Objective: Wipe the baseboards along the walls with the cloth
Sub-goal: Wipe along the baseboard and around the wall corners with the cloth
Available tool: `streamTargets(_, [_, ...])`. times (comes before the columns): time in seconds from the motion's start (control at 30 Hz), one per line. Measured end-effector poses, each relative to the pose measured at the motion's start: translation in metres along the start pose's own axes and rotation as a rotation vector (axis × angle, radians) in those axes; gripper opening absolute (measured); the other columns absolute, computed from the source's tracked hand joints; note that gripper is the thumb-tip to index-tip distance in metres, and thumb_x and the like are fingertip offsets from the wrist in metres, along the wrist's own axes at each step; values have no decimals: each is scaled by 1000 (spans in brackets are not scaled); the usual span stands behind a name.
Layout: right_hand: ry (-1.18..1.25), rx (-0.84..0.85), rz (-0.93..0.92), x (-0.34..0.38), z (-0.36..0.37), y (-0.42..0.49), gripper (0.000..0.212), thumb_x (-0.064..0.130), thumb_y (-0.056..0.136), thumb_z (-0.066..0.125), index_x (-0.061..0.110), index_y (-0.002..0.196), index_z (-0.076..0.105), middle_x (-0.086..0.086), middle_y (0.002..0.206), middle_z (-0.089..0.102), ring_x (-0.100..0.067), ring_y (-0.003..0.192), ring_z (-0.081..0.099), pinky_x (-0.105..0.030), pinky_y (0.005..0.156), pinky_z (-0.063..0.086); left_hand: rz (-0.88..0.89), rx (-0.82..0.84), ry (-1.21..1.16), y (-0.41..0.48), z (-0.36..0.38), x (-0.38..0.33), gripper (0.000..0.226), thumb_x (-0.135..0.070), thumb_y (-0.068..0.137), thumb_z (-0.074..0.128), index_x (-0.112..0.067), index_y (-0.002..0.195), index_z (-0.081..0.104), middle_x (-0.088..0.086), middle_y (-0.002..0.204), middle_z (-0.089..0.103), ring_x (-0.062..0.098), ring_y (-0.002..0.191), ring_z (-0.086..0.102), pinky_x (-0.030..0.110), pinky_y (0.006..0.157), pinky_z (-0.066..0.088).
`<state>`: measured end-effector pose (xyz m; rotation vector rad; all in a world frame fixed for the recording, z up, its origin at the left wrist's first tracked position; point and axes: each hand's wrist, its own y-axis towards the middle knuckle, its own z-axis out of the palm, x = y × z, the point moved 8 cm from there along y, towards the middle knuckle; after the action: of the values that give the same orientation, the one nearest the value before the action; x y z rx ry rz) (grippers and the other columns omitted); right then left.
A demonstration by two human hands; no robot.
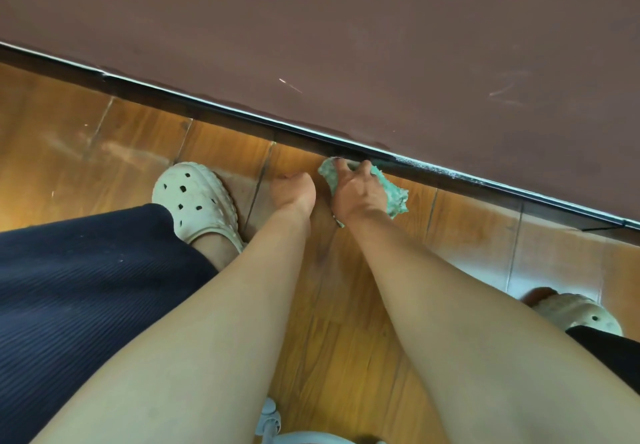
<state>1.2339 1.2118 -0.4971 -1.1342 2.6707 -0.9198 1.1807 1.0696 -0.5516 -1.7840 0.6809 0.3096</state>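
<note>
A dark baseboard [221, 111] with a shiny top edge runs diagonally from upper left to lower right, under a brown wall [346, 28]. My right hand [358, 191] grips a crumpled green cloth [394, 194] and presses it against the baseboard at mid-frame. My left hand [294, 191] hangs just left of it, over the wooden floor, with its fingers curled under and nothing visible in it. The fingertips of both hands are partly hidden.
The wooden floor [104, 139] runs along the wall. My left foot in a cream clog [197, 198] stands close to the left hand, the other clog [581, 315] at lower right. A dark skirt [86, 288] covers the lower left. A white object [270, 419] shows at the bottom edge.
</note>
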Motion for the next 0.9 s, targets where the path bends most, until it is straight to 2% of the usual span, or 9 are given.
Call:
streamTargets(0.13, [-24,98,-71,8,5,4,81,12,90,59,42,153,19,-9,146,27,-36,130,43,-47,97,51,-21,2,5,2,-2,-8,40,-35,75,54,-16,105,71,6,100,75,25,91,72,41,86,61])
streamTargets(0.27, [130,19,27,-30,-1,-4,70,12,92,53,43,151,30,-6,148,28,-32,128,45,-43,94,52,-16,76,-14,-49,1,-30,23,-21,95,55,-9,111,67,6,98,73,18,71,68,26,68,60])
streamTargets(0.33, [180,-52,99,-56,-1,-15,70,6,90,51,40,150,35,-7,143,31,-31,124,47,-43,93,53,-6,148,-14,-59,13,-33,28,-16,100,52,-5,124,61,12,114,70,24,93,72,26,62,55])
streamTargets(0.4, [246,-110,199,-87,0,-24,69,-1,87,48,32,147,40,-9,138,33,-35,120,50,-44,93,54,14,187,25,-63,24,-35,37,-17,100,50,-4,135,56,15,131,65,29,115,67,29,67,50])
streamTargets(0.47, [348,-174,329,-121,-3,-34,59,-2,86,48,20,140,47,-12,136,36,-38,117,53,-43,95,52,20,198,25,-68,34,-33,38,-17,100,50,-4,135,56,17,133,64,31,117,66,30,71,49])
streamTargets(0.57, [524,-162,476,-161,-9,-40,43,5,89,49,9,131,54,-14,135,52,-35,119,55,-35,99,46,2,230,17,-83,49,-25,28,-16,101,51,-5,124,62,10,110,68,20,84,69,27,69,57])
streamTargets(0.7, [1153,-28,644,-172,1,-48,34,6,92,46,8,124,61,-14,114,68,-34,102,66,-44,93,56,-19,259,96,-104,65,-10,19,-15,101,51,-4,112,63,4,83,63,10,62,59,27,74,60])
streamTargets(0.8, [1702,3,643,-158,7,-66,38,5,89,44,2,124,58,-18,110,70,-36,98,70,-52,92,55,12,276,191,-112,69,-3,15,-21,102,50,-11,107,59,2,84,63,13,74,65,29,79,62])
streamTargets(0.9, [1990,66,564,-154,10,-77,47,12,85,40,4,125,62,-20,112,72,-40,102,70,-57,96,51,47,271,260,-112,68,-3,15,-22,101,49,-11,101,59,7,102,67,21,91,68,34,86,61])
